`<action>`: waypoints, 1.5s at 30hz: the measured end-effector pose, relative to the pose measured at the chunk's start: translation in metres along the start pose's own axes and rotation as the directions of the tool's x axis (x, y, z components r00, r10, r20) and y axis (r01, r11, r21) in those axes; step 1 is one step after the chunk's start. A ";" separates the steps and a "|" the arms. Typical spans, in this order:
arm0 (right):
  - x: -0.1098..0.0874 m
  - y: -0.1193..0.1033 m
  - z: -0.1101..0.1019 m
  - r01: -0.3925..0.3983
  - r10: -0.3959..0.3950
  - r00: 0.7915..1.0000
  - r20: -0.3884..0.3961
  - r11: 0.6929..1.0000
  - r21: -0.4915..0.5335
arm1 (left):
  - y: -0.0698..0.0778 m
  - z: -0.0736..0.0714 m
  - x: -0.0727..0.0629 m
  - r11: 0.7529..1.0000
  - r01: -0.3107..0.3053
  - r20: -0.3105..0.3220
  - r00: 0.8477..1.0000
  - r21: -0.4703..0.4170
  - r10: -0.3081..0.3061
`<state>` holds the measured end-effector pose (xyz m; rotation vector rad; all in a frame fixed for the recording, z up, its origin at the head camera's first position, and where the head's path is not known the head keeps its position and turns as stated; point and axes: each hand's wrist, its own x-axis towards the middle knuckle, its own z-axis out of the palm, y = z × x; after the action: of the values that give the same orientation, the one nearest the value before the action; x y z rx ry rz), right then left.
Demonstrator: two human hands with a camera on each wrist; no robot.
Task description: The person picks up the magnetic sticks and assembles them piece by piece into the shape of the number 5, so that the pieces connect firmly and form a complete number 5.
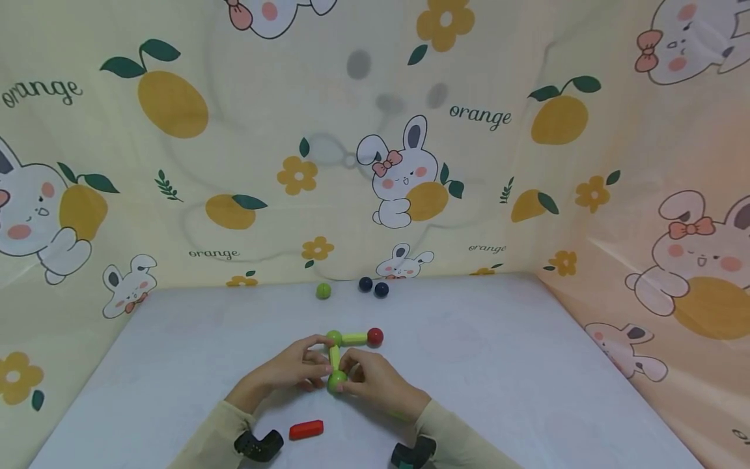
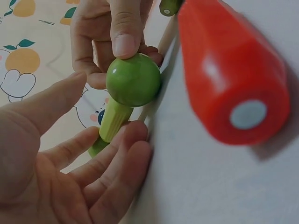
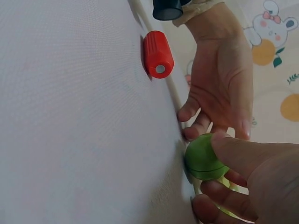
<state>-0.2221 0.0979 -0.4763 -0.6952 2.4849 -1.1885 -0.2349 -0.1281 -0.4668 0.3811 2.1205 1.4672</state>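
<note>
Red and faceted, a loose rod [image 1: 306, 430] with a pale disc [image 2: 249, 115] in its end lies on your worktop [image 1: 498, 365], nearer to you than the near green ball [image 1: 335, 378] and to its left. A yellow-green rod [image 1: 400, 415], mostly hidden by your right hand [image 1: 375, 379], is also nearer than that ball, on its right. Your right fingers and thumb pinch the near green ball, which meets the near end of an upright-running link [image 1: 334, 357]. Your left hand [image 1: 295, 365] is at the ball's left, its fingers relaxed and spread about the link, not clenched; I cannot tell whether they press on it.

You seem to be seating or straightening the near green ball on that link. Your next move probably calls for steadying the link and pushing the ball along its line before your right fingers let go.

Beyond the near green ball, the link reaches a corner green ball [image 1: 334, 337], from which a crosswise link [image 1: 354, 339] leads right to a red ball [image 1: 375, 336]. Farther beyond the near green ball, a spare green ball [image 1: 323, 290] sits slightly left and two dark balls [image 1: 381, 290] right, before the patterned cloth [image 1: 340, 215].
</note>
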 end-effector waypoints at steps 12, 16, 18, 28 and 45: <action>0.000 -0.001 -0.002 -0.022 0.022 1.000 0.006 1.000 -0.004 | -0.002 0.002 0.003 1.000 0.006 0.000 1.000 0.013 -0.006; -0.001 -0.001 -0.001 -0.011 0.011 1.000 0.006 1.000 0.000 | -0.003 0.003 0.002 0.999 -0.029 0.025 0.999 0.045 0.028; -0.001 -0.001 -0.001 -0.004 0.004 1.000 0.002 1.000 -0.001 | -0.002 0.004 0.002 0.997 -0.045 0.037 0.998 0.063 0.043; 0.000 0.001 -0.010 0.017 -0.017 1.000 0.017 0.999 0.036 | -0.001 0.009 0.001 0.992 -0.066 0.016 0.998 0.108 0.065; -0.031 0.021 -0.061 0.017 -0.018 0.996 0.083 1.000 0.008 | 0.002 0.016 0.004 0.987 -0.045 -0.039 0.998 0.151 0.051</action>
<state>-0.2303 0.1650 -0.4537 -0.7504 2.4106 -1.1499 -0.2294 -0.1133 -0.4703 0.4631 2.2790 1.3567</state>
